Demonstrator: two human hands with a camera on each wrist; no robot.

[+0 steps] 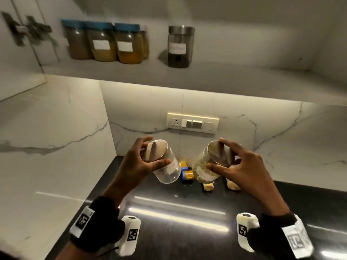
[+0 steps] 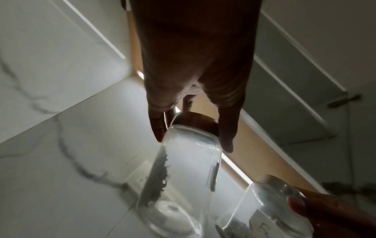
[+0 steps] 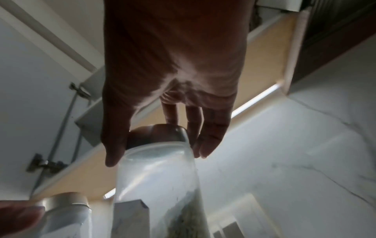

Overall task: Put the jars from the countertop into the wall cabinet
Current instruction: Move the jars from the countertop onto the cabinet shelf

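My left hand [image 1: 142, 156] grips the steel lid of a nearly empty clear glass jar [image 1: 168, 169], held tilted above the black countertop [image 1: 169, 212]. In the left wrist view that jar [image 2: 189, 161] hangs below my fingers [image 2: 157, 127]. My right hand [image 1: 238, 164] grips the steel lid of a second glass jar [image 1: 203, 171] partly filled with greenish grain, also tilted in the air. The right wrist view has this jar [image 3: 158, 173] under my fingers [image 3: 205, 138]. Above, the open wall cabinet shelf [image 1: 206, 77] carries three blue-lidded jars [image 1: 105, 42] and a dark steel-lidded jar [image 1: 179, 46].
Small yellow and blue containers [image 1: 186, 173] and two pale jars [image 1: 232, 184] stand on the countertop by the back wall. A switch panel [image 1: 193, 122] sits on the marble backsplash. Cabinet door hinges [image 1: 28, 29] show at upper left. The shelf has bare room right of the dark jar.
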